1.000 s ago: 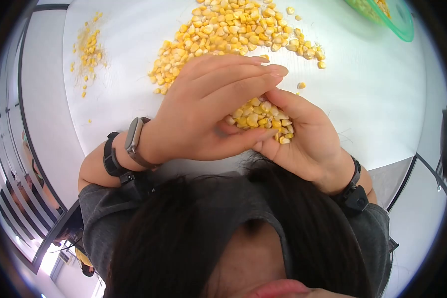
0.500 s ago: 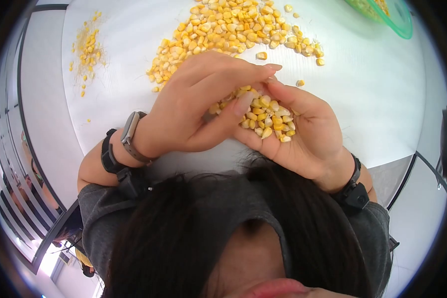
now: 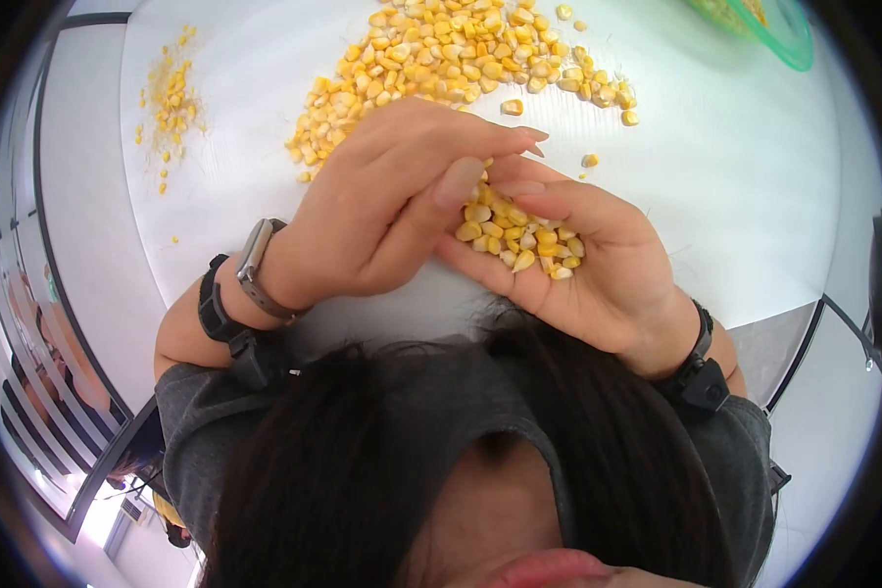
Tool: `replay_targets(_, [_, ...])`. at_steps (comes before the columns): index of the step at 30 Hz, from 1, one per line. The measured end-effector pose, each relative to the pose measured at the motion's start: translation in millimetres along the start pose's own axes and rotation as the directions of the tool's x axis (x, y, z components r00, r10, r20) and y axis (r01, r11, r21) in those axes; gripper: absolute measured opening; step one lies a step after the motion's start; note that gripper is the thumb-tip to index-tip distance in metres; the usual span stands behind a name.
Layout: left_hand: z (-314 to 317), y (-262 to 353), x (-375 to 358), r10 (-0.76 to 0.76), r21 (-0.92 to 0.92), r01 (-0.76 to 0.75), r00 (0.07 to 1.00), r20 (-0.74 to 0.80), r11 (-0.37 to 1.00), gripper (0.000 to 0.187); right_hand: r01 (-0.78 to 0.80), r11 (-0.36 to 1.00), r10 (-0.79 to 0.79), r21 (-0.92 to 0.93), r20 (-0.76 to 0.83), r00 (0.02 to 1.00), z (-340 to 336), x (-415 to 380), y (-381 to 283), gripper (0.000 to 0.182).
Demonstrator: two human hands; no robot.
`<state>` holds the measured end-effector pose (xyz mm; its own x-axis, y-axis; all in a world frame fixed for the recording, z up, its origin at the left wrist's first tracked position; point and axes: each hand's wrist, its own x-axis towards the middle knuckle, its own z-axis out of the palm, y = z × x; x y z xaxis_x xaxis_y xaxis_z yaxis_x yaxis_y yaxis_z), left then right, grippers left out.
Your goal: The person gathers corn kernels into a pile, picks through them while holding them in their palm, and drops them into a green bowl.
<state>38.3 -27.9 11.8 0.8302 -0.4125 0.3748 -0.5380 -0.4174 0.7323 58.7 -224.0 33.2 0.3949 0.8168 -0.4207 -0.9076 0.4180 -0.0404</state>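
Head cam, L to R: small cluster of yellow bits w/ fine strands (image 3: 173, 98) on white tabletop (image 3: 755, 206), then big loose kernel pile (image 3: 431, 59) beyond the hands, a few stray kernels (image 3: 512, 107) just beside it. Right hand (image 3: 622, 260), palm up, is cupped round a handful of corn kernels (image 3: 519, 235); left hand (image 3: 363, 216) arches over its fingertip side, thumb near the kernels, palm side hidden, so can't tell if it grips any. Step in hand, prob.: handling this batch between both hands; any shift calls for a level, closed-up palm, else spills. Green translucent bowl (image 3: 802, 44), upper R, partly cut off, has yellowish bits inside, type n/c.
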Motion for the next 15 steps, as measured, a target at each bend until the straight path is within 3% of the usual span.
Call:
replay_targets(4, [-1, -1, 1, 0.001, -0.012, -0.001, 1.000, 0.003, 1.000, 0.027, -0.033, 0.996, 0.034, 0.086, -0.013, 0.999, 2, 2, -2, 0.047])
replay_targets(9, [-2, -2, 2, 0.037, -0.004, -0.037, 0.999, 0.005, 0.999, 0.028, -0.042, 0.997, 0.041, 0.061, 0.022, 0.999, 0, 1, -3, 0.052])
replay_targets(12, [-6, 1, 3, 0.040, 0.035, -0.045, 0.992, 0.123, 0.998, 0.033, -0.062, 0.998, 0.062, 0.029, 0.015, 0.998, -6, 1, -3, 0.053])
replay_targets(15, [-5, 1, 2, 0.060, 0.034, -0.064, 0.992, 0.114, 0.997, 0.036, -0.064, 0.998, 0.062, 0.017, 0.125, 0.990, -12, 1, -1, 0.050])
